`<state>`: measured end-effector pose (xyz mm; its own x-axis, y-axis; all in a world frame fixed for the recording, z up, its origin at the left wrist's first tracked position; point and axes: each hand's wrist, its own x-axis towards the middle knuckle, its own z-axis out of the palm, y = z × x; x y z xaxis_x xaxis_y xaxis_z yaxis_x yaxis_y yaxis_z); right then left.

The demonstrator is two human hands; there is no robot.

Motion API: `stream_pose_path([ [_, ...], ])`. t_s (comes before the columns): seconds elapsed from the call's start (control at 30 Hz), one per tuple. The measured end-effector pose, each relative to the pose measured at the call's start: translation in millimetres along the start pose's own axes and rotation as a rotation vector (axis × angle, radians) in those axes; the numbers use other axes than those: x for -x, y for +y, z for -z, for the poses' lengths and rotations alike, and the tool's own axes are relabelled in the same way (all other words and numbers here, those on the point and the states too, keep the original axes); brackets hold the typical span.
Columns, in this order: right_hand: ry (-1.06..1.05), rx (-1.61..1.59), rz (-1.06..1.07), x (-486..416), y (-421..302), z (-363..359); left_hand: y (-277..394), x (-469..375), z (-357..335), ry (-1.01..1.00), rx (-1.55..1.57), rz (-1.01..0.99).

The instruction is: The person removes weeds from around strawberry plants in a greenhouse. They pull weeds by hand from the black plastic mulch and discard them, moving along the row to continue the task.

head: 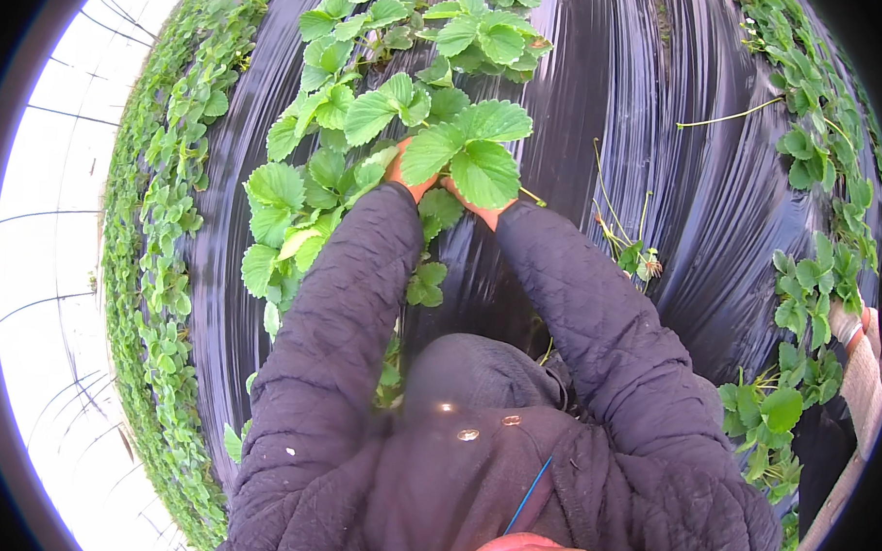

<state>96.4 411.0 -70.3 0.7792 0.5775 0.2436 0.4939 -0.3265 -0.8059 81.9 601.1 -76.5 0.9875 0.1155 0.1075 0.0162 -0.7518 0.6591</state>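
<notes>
Both of my hands reach into a row of strawberry plants on black plastic mulch film (578,98). My left hand (407,171) is among the stems, partly covered by leaves. Close beside it, my right hand (480,205) sits beneath a broad three-part strawberry leaf (484,152) that hides most of its fingers. What the fingertips grip, if anything, is hidden. A thin cut or broken stem (533,197) sticks out just past my right hand. Further strawberry foliage (274,200) stands left of my left forearm, and a small leaf cluster (427,284) hangs below the hands.
Loose runners with wilted leaves (631,257) lie on the film to the right. Another strawberry row (810,150) runs along the right side, where another person's sleeve (863,385) shows. More rows (174,193) line the left, before a pale greenhouse wall (48,262). My knee (474,368) is close below.
</notes>
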Motion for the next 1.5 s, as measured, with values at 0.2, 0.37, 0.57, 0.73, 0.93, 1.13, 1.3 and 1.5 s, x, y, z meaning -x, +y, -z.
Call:
stream_pose_path([
  [0.2, -0.265, 0.11, -0.478, -21, -16, 7, 13, 4, 10, -0.133, 0.439, 0.246],
  [0.37, 0.014, -1.427, -0.627, -12, 6, 2, 5, -9, 9, -0.218, 0.868, 0.537],
  [0.57, -0.093, -1.622, -0.5, -15, 47, -34, 23, -8, 26, -0.332, 0.628, 0.515],
  [0.73, 0.128, -0.664, 0.087, -13, 42, -34, 61, -1, 46, -0.355, 0.443, 0.601],
  [0.93, -0.029, -0.303, -0.256, -7, 12, -7, 58, 2, 33, -0.321, 0.372, 0.347],
  [1.13, -0.288, -0.296, -0.658, -19, 8, 1, 45, -1, 19, -0.258, 0.158, 0.542],
  [1.3, -0.256, -0.129, -0.499, -12, -11, 19, 38, 0, 9, -0.159, -0.237, 0.363],
  [1.5, -0.136, -0.48, -0.408, 9, -22, 17, 40, -3, 7, -0.174, -0.198, 0.523],
])
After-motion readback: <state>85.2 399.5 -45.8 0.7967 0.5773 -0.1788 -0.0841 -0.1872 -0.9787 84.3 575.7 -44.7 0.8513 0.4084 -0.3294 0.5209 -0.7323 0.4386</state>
